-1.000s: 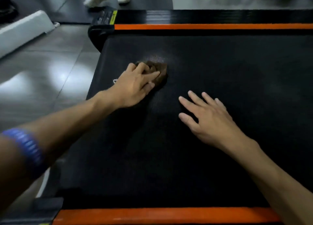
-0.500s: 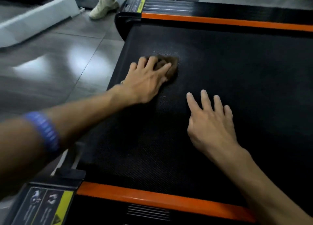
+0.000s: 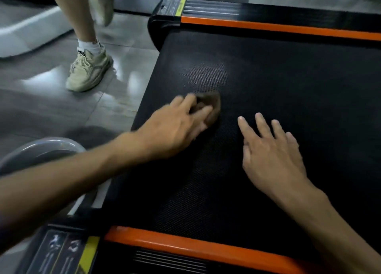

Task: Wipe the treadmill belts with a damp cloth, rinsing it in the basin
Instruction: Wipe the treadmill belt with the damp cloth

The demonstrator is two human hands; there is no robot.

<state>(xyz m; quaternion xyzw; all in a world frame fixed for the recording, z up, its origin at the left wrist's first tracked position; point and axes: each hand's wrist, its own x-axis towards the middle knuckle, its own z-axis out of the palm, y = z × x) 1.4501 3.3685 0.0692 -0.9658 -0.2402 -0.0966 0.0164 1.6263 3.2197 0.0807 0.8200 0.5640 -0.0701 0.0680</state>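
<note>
Brown cloth [image 3: 210, 105], frame centre on treadmill belt [image 3: 288, 84]: likely soft, light, limp; left hand [image 3: 175, 127] bunches it under curled fingers, best gripped so; right hand [image 3: 272, 154] flat, fingers spread.

cloth [image 3: 210, 106]: mostly hidden under left hand [image 3: 175, 127], motion-blurred | basin [image 3: 41, 150]: only a rim arc shows, rest behind forearm | label panel [image 3: 61, 253]: pictograms perhaps warnings, unreadable | passer-by's leg [image 3: 84, 26]: cut off by top edge
</note>
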